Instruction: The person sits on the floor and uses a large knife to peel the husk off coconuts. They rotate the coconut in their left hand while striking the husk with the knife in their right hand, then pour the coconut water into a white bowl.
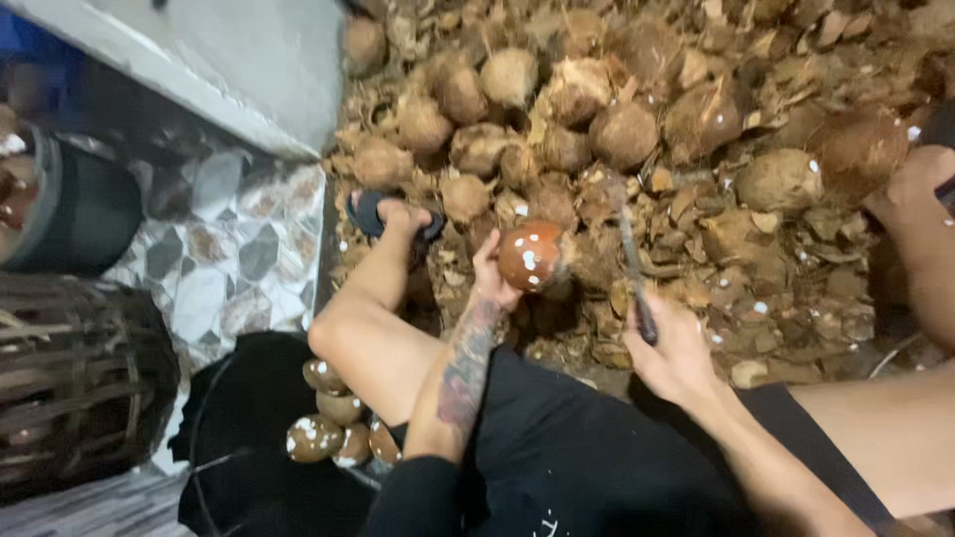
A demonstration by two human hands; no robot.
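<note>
Roughly early going, I judge: my left hand (pixel 489 281) grips one peeled coconut (pixel 531 256), my right hand (pixel 668 348) clamps the knife (pixel 635 268); few finished at seven o'clock, heap (pixel 597 119) unhusked at twelve.

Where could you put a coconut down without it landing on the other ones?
The patterned tile floor is bare between the grey step, the woven basket and the left leg. Ahead, the coconut pile and husk scraps are crowded. The left hand holds a peeled coconut.
</note>
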